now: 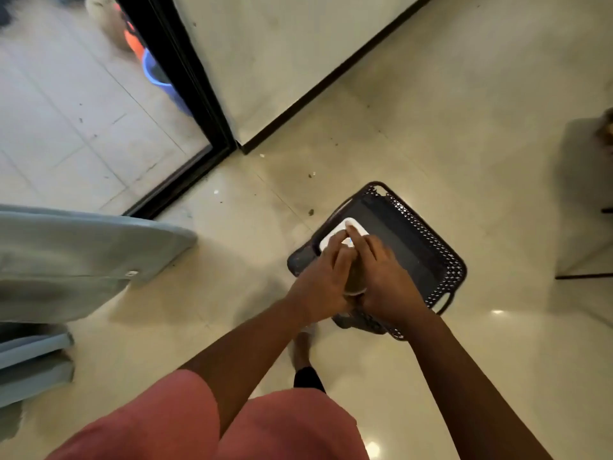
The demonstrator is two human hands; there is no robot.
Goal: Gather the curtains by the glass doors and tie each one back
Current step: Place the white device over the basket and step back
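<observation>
While both arms reach forward and down over the pale tiled floor [431,134], the left hand [320,287] and the right hand [386,280] meet side by side above a dark perforated plastic stool [441,257]. Between them sits a small brownish object [354,284], too hidden to name; each grip curls around it, the left fingers wrapped over its near side and the right palm closed against its far side. The right forefinger stretches out beyond the rest and touches a white rectangular device [335,236] that lies on the stool's dark seat, near its left edge. A pale blue-grey curtain [76,260] hangs at the left of the view, well apart from both hands, its lower edge spreading loosely over the floor beside more folds of the same cloth lower down; a small white tab shows on its hem. Beyond it stands the black-framed glass door [185,81], with lighter tiles outside, and a blue bucket [156,73] and something orange seen through the pane. A white wall [282,54] with a dark skirting runs away from the door frame. Pink shorts [185,423] fill the bottom of the view, and a bare foot shows under the arms.
</observation>
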